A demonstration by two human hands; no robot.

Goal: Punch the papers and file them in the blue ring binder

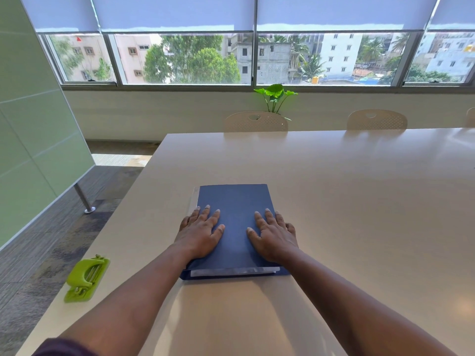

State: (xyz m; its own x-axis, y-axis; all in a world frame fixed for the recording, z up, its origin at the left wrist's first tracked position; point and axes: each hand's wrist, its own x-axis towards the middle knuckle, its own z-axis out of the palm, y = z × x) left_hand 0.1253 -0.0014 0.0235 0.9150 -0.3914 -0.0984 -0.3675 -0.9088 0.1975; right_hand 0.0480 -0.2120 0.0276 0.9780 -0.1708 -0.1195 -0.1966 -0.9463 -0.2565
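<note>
The blue ring binder (pixel 235 201) lies closed and flat on the beige table (pixel 347 201), straight in front of me. White paper edges (pixel 235 271) show between its covers at the near end and along its left side. My left hand (pixel 199 233) rests flat on the cover's left half, fingers straight and spread. My right hand (pixel 273 236) rests flat on the right half in the same way. A green hole punch (pixel 86 278) sits near the table's left edge, well apart from both hands.
Two pale chairs (pixel 255 122) (pixel 376 120) stand at the table's far side, with a green plant (pixel 276 97) behind them under the windows. A green partition panel (pixel 38 137) on a metal leg stands at the left beyond the table edge.
</note>
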